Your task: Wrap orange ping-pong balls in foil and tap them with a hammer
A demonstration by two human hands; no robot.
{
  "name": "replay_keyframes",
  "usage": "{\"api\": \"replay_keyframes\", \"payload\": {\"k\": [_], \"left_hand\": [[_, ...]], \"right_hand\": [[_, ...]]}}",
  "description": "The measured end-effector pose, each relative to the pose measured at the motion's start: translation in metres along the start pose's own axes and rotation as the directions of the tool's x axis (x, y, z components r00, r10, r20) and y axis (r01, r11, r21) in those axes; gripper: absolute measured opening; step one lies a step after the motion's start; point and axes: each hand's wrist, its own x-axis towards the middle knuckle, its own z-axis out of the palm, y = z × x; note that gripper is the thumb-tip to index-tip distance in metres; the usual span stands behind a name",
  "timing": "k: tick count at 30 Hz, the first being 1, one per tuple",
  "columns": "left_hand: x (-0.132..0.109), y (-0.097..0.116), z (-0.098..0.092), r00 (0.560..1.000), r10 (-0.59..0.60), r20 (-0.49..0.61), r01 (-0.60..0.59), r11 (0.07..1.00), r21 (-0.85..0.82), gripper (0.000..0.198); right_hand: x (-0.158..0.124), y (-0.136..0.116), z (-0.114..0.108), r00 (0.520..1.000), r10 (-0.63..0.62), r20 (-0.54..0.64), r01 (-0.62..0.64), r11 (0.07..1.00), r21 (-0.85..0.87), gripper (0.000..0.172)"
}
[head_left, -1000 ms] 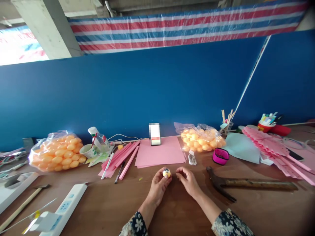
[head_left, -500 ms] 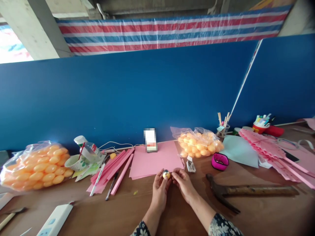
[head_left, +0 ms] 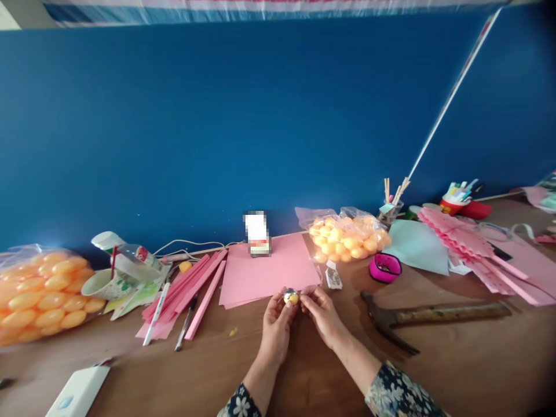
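My left hand [head_left: 276, 327] is closed around a small yellow-orange ball [head_left: 291, 297] with a shiny silver upper part, holding it between thumb and fingers. Close by on its right side is my right hand [head_left: 322, 315], thumb and forefinger pinched together at the ball's edge. Whatever lies in that pinch is too small to make out. Both hands are just in front of a stack of pink paper sheets [head_left: 264, 272]. To the right lie a small paper-like packet [head_left: 333, 277] and a magenta pouch [head_left: 385, 267] with small dark bits inside.
A claw hammer [head_left: 434, 314] lies right of my hands. Clear bags of orange balls [head_left: 347, 238] stand behind and at far left. Pink strips [head_left: 186, 289], pens [head_left: 186, 322], a paper cup [head_left: 106, 284] and a white power strip [head_left: 78, 391] are on the left. A blue partition [head_left: 260, 127] rises behind.
The camera view has tilted down and shifted, so the table items sit differently in the picture. Both hands keep about the same place by the ball, which shows more silver now.
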Motion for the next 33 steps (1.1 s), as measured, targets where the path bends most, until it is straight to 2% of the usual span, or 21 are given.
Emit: {"api": "replay_keyframes", "payload": {"k": [10, 18, 33], "left_hand": [[-0.001, -0.001, 0.000, 1.000, -0.007, -0.010, 0.007, 0.997, 0.077, 0.042], [-0.001, -0.001, -0.001, 1.000, 0.005, -0.015, -0.004, 0.997, 0.076, 0.042], [0.000, -0.001, 0.000, 1.000, -0.005, -0.025, 0.007, 0.998, 0.070, 0.042]], "right_hand": [[-0.004, -0.008, 0.005, 1.000, -0.003, -0.007, 0.003, 0.998, -0.064, 0.019], [-0.007, -0.013, 0.006, 1.000, -0.025, 0.013, 0.027, 0.992, -0.125, 0.019], [-0.005, -0.013, 0.005, 0.999, -0.018, 0.026, 0.021, 0.993, -0.114, 0.015]]}}
